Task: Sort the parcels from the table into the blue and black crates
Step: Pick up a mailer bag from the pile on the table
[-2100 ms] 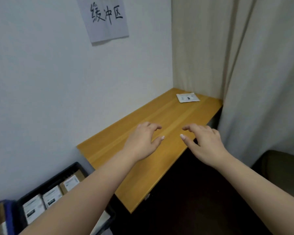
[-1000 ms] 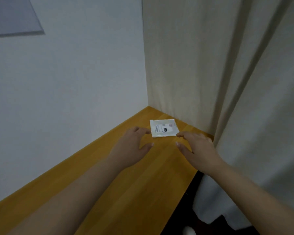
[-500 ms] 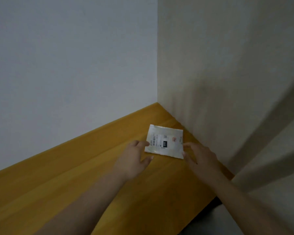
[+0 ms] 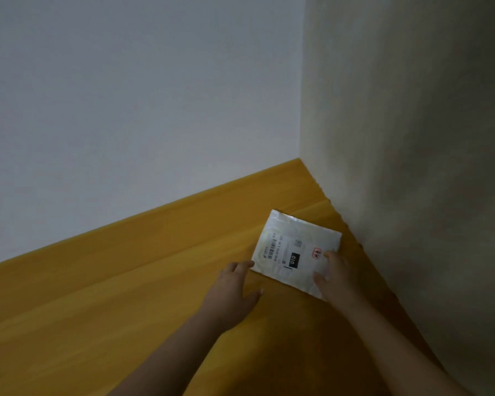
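You are looking down at an orange-brown wooden table [image 4: 120, 304] whose far edge meets a pale wall [image 4: 132, 104] and whose right edge runs along a beige curtain [image 4: 412, 144], the two closing in at the table's far right corner. A flat white parcel [image 4: 293, 250] with a printed label and a black "010" patch lies on the wood near that corner, just beside the curtain edge. Your left hand [image 4: 233, 292] rests with fingers spread and relaxed, its fingertips touching the parcel's near left corner. Your right hand [image 4: 336, 277] lies on the parcel's near right part, fingers curved over its surface with the thumb apart on the white face; whether it grips the parcel or only presses it, you cannot tell. Half a second ago both hands sat at the parcel's edges; now the right one covers its corner and the view has come closer.
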Motion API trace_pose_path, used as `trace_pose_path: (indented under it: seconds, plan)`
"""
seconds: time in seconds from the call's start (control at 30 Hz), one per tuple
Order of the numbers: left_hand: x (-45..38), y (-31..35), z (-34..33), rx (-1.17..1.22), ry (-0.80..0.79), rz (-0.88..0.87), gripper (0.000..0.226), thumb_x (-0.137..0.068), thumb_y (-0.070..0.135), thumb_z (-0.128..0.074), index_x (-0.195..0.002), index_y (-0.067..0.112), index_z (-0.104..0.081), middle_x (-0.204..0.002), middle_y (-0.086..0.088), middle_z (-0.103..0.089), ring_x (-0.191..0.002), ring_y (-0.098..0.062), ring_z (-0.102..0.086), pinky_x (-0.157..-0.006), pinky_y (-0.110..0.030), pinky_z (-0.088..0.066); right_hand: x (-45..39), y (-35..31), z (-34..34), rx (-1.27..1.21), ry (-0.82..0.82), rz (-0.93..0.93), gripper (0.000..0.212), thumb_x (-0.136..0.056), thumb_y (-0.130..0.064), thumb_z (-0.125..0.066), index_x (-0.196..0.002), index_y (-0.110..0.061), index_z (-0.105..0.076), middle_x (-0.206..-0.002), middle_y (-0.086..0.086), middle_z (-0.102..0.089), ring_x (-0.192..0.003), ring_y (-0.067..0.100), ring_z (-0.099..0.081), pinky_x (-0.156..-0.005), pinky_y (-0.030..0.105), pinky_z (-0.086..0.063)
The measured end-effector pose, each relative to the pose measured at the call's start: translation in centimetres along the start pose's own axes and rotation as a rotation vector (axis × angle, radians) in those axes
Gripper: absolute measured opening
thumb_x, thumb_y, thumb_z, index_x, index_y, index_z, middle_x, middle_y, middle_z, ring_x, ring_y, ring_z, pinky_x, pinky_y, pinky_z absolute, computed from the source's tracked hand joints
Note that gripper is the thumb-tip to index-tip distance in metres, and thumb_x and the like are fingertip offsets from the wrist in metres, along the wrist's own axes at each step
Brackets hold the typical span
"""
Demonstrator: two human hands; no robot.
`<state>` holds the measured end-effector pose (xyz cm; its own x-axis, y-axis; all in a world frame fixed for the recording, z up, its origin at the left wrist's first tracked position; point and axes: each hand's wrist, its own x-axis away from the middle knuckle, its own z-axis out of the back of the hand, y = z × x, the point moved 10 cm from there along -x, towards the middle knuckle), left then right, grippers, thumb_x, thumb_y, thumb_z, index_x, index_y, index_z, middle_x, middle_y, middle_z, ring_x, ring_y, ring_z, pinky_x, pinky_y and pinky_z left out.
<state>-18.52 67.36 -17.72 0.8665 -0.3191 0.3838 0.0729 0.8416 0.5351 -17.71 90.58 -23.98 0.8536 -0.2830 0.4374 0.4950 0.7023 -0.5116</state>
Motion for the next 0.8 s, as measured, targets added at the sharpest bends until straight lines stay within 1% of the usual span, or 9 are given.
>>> trace_pose_path:
  seconds: [0.13, 0.27, 0.3, 0.37, 0.47, 0.53, 0.6, 0.7, 0.8]
  plan:
    - [-2.0, -0.7, -0.6, 0.042, -0.008, 0.04, 0.062, -0.095, 0.041, -0.056, -0.149, 0.025, -0.029, -0.148, 0.0, -0.035, -0.132, -0.018, -0.041, -0.102, -0.03, -0.041, -5.0, -1.0, 0.2, 0.105, 0.012, 0.016, 0.064, -0.09, -0.033, -0.064, -0.144, -0.013, -0.035, -0.147, 0.012, -0.036, -0.136, 0.032, -0.032, -0.111, 0.046, -0.034]
    - [-3.2, -2.0, -0.8, 0.063, -0.008, 0.09, 0.062, -0.095, 0.041, -0.057, -0.149, 0.025, -0.03, -0.148, 0.0, -0.034, -0.132, -0.018, -0.042, -0.102, -0.03, -0.041, -9.0, -2.2, -0.9, 0.183, -0.07, 0.06, 0.082, -0.089, -0.032, -0.066, -0.152, -0.015, -0.016, -0.161, 0.013, -0.007, -0.148, 0.034, -0.004, -0.119, 0.051, -0.014]
    - [-3.3, -2.5, -0.8, 0.067, -0.009, 0.101, 0.062, -0.095, 0.04, -0.057, -0.148, 0.024, -0.03, -0.148, -0.001, -0.035, -0.131, -0.018, -0.043, -0.102, -0.031, -0.041, -9.6, -2.1, -1.5, 0.228, -0.108, 0.055, 0.088, -0.088, -0.034, -0.068, -0.153, -0.015, -0.011, -0.162, 0.013, -0.003, -0.148, 0.034, -0.002, -0.12, 0.051, -0.012]
    - [-3.3, -3.7, -0.9, 0.07, -0.008, 0.125, 0.061, -0.095, 0.041, -0.056, -0.148, 0.023, -0.031, -0.147, -0.001, -0.035, -0.128, -0.019, -0.045, -0.101, -0.032, -0.042, -10.0, -2.2, -2.2, 0.33, -0.133, 0.051, 0.097, -0.083, -0.042, -0.071, -0.152, -0.014, -0.01, -0.159, 0.014, -0.012, -0.146, 0.035, -0.011, -0.119, 0.05, -0.016]
    - [-2.6, -5.6, -1.5, 0.078, -0.016, 0.173, 0.06, -0.096, 0.04, -0.055, -0.148, 0.021, -0.031, -0.146, -0.003, -0.037, -0.13, -0.019, -0.043, -0.102, -0.03, -0.04, -8.4, -2.8, -3.0, 0.414, -0.088, 0.012, 0.094, -0.078, -0.051, -0.074, -0.147, -0.013, -0.022, -0.15, 0.014, -0.032, -0.138, 0.033, -0.03, -0.112, 0.047, -0.026]
    - [-1.7, -6.7, -1.8, 0.094, -0.027, 0.214, 0.061, -0.095, 0.039, -0.056, -0.148, 0.019, -0.032, -0.145, -0.004, -0.037, -0.129, -0.02, -0.044, -0.101, -0.029, -0.04, -6.4, -3.0, -4.4, 0.369, -0.105, -0.033, 0.084, -0.077, -0.051, -0.075, -0.139, -0.012, -0.034, -0.141, 0.012, -0.045, -0.133, 0.031, -0.04, -0.11, 0.044, -0.027]
    - [-0.5, -7.8, -1.9, 0.11, -0.025, 0.254, 0.062, -0.095, 0.039, -0.057, -0.148, 0.018, -0.031, -0.146, -0.006, -0.037, -0.127, -0.021, -0.047, -0.1, -0.03, -0.041, -4.4, -3.5, -6.0, 0.274, -0.14, -0.041, 0.06, -0.082, -0.046, -0.072, -0.124, -0.013, -0.046, -0.125, 0.007, -0.057, -0.121, 0.029, -0.051, -0.107, 0.043, -0.033]
    - [2.0, -9.8, -1.0, 0.156, 0.016, 0.317, 0.064, -0.095, 0.037, -0.058, -0.148, 0.016, -0.03, -0.147, -0.008, -0.036, -0.128, -0.023, -0.046, -0.099, -0.03, -0.04, -1.6, -5.3, -8.3, -0.13, -0.224, -0.047, 0.019, -0.094, -0.028, -0.061, -0.104, -0.013, -0.054, -0.109, 0.009, -0.063, -0.093, 0.024, -0.06, -0.087, 0.039, -0.048]
    - [5.2, -12.0, 0.7, 0.218, 0.098, 0.357, 0.064, -0.095, 0.038, -0.058, -0.148, 0.017, -0.03, -0.147, -0.01, -0.036, -0.13, -0.025, -0.045, -0.1, -0.033, -0.041, 1.0, -8.5, -9.0, -0.389, -0.249, -0.03, 0.011, -0.097, -0.02, -0.056, -0.103, -0.011, -0.057, -0.099, 0.015, -0.067, -0.082, 0.026, -0.066, -0.075, 0.046, -0.058]
